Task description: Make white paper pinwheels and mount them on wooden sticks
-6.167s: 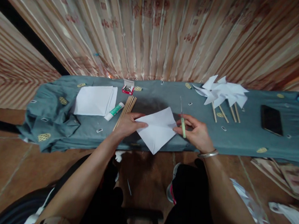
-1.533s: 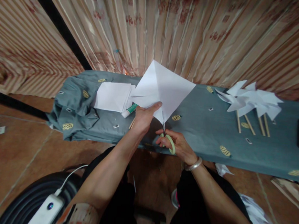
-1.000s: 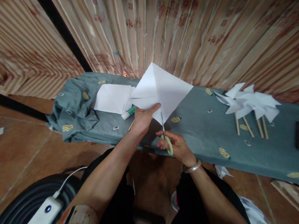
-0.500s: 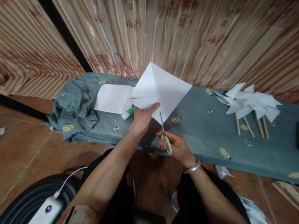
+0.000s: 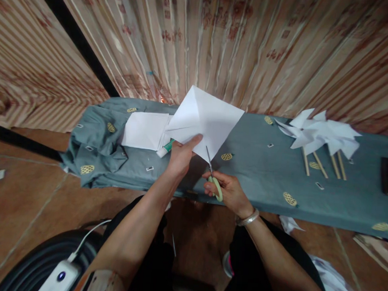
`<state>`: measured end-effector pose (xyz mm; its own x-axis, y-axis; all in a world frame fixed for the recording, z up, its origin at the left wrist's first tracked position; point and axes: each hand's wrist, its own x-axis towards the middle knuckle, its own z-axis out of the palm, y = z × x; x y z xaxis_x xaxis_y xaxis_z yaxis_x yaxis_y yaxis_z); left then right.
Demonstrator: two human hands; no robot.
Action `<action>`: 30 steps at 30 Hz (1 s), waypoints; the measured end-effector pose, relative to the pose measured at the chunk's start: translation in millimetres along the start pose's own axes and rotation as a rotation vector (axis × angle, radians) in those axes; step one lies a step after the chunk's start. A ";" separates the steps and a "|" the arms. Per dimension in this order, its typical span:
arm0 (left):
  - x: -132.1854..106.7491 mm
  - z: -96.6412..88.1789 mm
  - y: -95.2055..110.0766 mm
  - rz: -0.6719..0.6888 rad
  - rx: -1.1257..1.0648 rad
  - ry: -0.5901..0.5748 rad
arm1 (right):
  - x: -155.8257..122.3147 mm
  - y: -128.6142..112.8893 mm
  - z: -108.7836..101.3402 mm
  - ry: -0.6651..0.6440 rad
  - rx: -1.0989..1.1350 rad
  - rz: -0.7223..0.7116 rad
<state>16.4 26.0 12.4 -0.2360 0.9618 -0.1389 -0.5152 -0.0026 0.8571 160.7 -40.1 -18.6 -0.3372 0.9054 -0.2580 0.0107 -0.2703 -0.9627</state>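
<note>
My left hand [image 5: 181,155] pinches creased white paper square [image 5: 206,121]; my right hand [image 5: 226,190] grips green-handled scissors [image 5: 212,176], blades at paper's lower corner, handle loops mostly hidden by fingers.

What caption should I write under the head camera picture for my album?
Left hand holds up a white paper square, right hand puts green scissors to its lower corner, paper pinwheels nearby.

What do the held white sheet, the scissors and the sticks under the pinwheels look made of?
The white sheet looks like thin matte paper, given its sharp creases. The scissors have glinting blades, likely metal, and a pale green handle, probably plastic. The sticks are tan and matte, likely wood or bamboo; too small to tell which.
</note>
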 end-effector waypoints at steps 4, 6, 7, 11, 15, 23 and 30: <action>0.8 -6.3 3.3 -0.027 0.083 -0.033 | 0.2 2.9 -3.6 0.000 0.002 0.002; 0.9 -8.0 3.5 -0.012 0.115 -0.034 | -0.1 3.7 -4.7 -0.015 -0.007 0.002; 0.7 -8.3 3.2 -0.002 0.121 -0.036 | -0.3 3.8 -5.0 -0.022 -0.013 -0.002; -1.7 -7.6 0.8 0.014 0.153 -0.044 | -0.1 2.5 -4.7 -0.025 -0.024 -0.030; -3.5 -7.0 -0.5 0.006 0.182 -0.043 | 1.1 0.5 -4.4 -0.016 -0.032 -0.034; -3.8 -5.5 1.8 -0.010 0.184 -0.029 | 0.1 -4.9 -4.6 -0.003 -0.004 0.009; -5.6 -5.4 -0.8 -0.018 0.201 -0.050 | 2.2 -2.8 -5.3 0.020 0.013 0.004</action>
<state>13.6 19.2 9.8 -0.1843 0.9736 -0.1349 -0.3427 0.0650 0.9372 164.9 -35.6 -16.9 -0.3187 0.9106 -0.2631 -0.0008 -0.2778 -0.9606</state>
